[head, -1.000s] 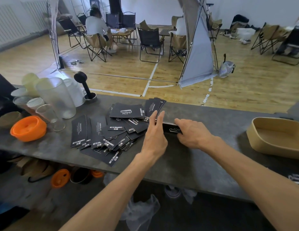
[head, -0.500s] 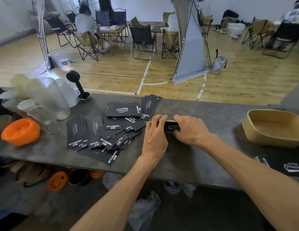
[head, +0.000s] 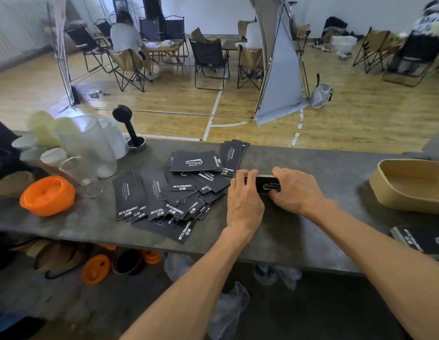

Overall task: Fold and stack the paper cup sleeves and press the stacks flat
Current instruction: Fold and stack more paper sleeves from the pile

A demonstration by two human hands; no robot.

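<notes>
Now squaring up a stack. My left hand [head: 245, 195] and right hand [head: 296, 190] hold a small stack of folded sleeves [head: 267, 184] between them on the grey counter [head: 299, 231], just right of the loose pile of sleeves [head: 174, 192]. Left fingers [head: 243, 174] curl over the stack's left end; the right hand wraps its right end, fingers curled down behind it, thumb side near me. Stack stands on its long edge, the white logo face toward me, bottom edge on the counter as far as I can tell.

Step in hand, as I judge it: aligning the folded sleeves into a block before pressing. Many sleeves lie fanned out unfolded to the left, so the job looks far from done. Another dark bundle [head: 419, 239] sits at the near right edge; a tan tray [head: 385, 185] stands beyond it.

Next move calls for tipping the block onto its broad face without letting the ends splay, then bearing down with flat palms. Springy card may fan open if either end is released early.
</notes>
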